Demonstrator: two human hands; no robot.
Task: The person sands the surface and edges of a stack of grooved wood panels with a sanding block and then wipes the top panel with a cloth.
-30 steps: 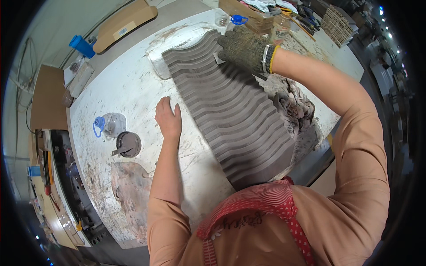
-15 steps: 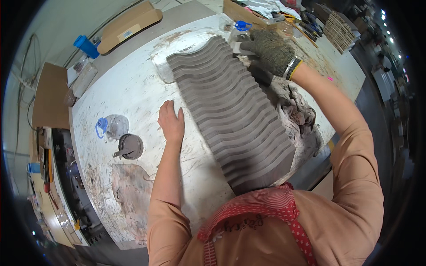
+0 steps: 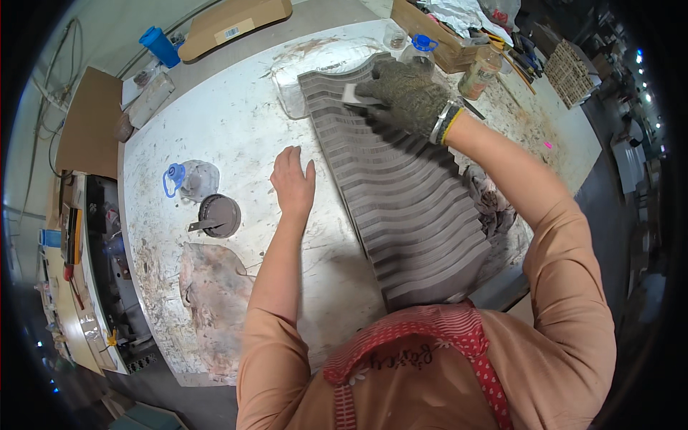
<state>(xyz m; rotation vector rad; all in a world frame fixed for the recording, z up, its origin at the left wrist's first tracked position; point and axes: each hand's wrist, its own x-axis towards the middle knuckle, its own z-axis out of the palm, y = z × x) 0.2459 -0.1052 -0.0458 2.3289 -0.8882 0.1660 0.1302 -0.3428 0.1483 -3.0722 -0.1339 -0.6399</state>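
A long, dark grey panel with wavy ridges lies on the white table, its near end close to my apron. My right hand, in a dirty dark work glove, is closed around a small pale flat block over the panel's far end. The glove covers most of that block, so its exact kind is unclear. Bare and resting flat on the tabletop, my left hand is beside the panel's left edge with fingers stretched out, holding nothing.
To the left stand a clear bottle with a blue cap and a tub of grey paste holding a flat scraper. A stained cloth lies nearer. Rags sit right of the panel; a labelled bottle and wooden box stand beyond.
My right hand has moved left from beyond the panel's right edge onto its far end, bringing the pale block over the ridges. My left hand stays flat on the table.
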